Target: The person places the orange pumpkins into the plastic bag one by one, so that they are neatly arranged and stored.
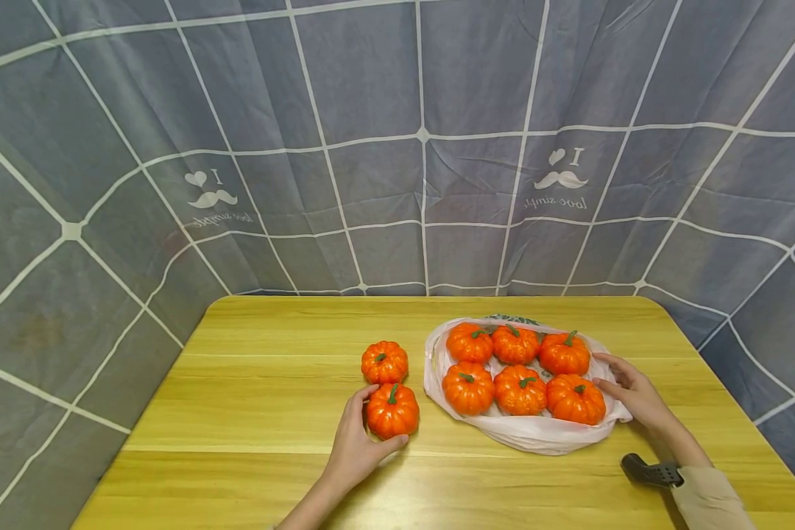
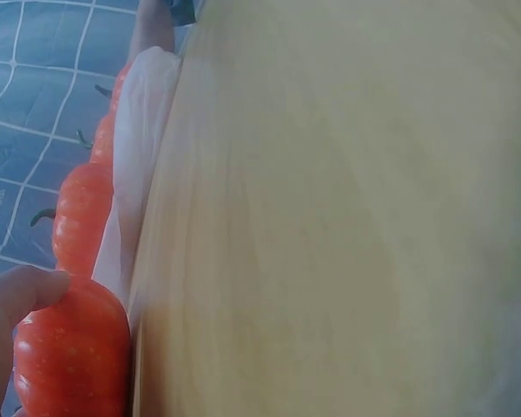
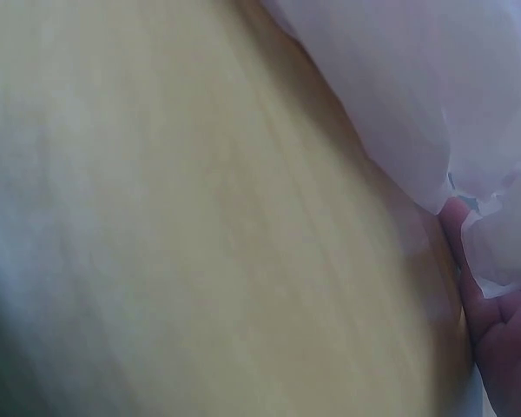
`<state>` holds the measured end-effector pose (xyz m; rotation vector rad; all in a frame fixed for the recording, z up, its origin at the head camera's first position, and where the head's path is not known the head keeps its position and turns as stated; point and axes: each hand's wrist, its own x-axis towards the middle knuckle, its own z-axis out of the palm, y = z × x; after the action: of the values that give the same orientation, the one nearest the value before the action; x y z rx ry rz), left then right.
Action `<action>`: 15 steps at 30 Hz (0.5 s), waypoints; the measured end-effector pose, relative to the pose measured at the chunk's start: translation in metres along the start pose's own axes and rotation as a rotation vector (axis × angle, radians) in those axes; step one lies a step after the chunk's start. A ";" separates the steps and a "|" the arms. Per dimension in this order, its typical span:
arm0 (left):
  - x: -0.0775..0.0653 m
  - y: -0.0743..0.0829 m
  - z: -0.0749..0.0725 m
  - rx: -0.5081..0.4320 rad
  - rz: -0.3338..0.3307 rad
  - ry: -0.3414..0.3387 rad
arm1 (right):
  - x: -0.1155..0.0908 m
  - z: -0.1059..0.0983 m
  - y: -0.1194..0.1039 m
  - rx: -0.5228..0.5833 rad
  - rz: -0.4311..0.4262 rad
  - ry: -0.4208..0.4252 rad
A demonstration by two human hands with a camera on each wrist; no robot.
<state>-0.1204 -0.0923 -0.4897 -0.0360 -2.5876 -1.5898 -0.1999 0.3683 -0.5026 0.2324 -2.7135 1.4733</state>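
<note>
My left hand (image 1: pixel 363 444) holds a small orange pumpkin (image 1: pixel 393 412) with a green stem, fingers at its far side and thumb at its near side. Directly behind it stands a second pumpkin (image 1: pixel 384 362), partly overlapped in the head view. The left wrist view shows the thumb (image 2: pixel 36 288) on the held pumpkin (image 2: pixel 78 356). To the right, several pumpkins in two rows sit on a white plastic bag (image 1: pixel 536 436). My right hand (image 1: pixel 638 395) rests at the bag's right edge, its fingers loosely extended beside the nearest pumpkins; in the right wrist view, bag plastic (image 3: pixel 508 248) covers part of it.
Everything stands on a yellow wooden table (image 1: pixel 258 412). A grey curtain (image 1: pixel 371 177) with white grid lines hangs behind and on both sides. A black strap piece (image 1: pixel 651 471) sticks out from the right wrist, near the sleeve.
</note>
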 end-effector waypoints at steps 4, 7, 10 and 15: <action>0.000 0.000 0.000 0.009 -0.005 0.004 | 0.000 0.000 0.000 -0.001 -0.010 -0.001; -0.001 0.001 0.001 0.015 -0.010 0.005 | 0.000 0.000 -0.001 -0.001 -0.007 -0.002; -0.001 0.001 0.001 0.016 -0.015 0.004 | 0.000 0.000 -0.001 0.001 0.002 -0.002; -0.002 0.002 0.002 0.028 -0.011 0.003 | 0.000 0.000 -0.002 0.011 0.003 0.003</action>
<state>-0.1186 -0.0899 -0.4894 -0.0168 -2.6126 -1.5554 -0.1994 0.3674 -0.5013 0.2267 -2.7058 1.4882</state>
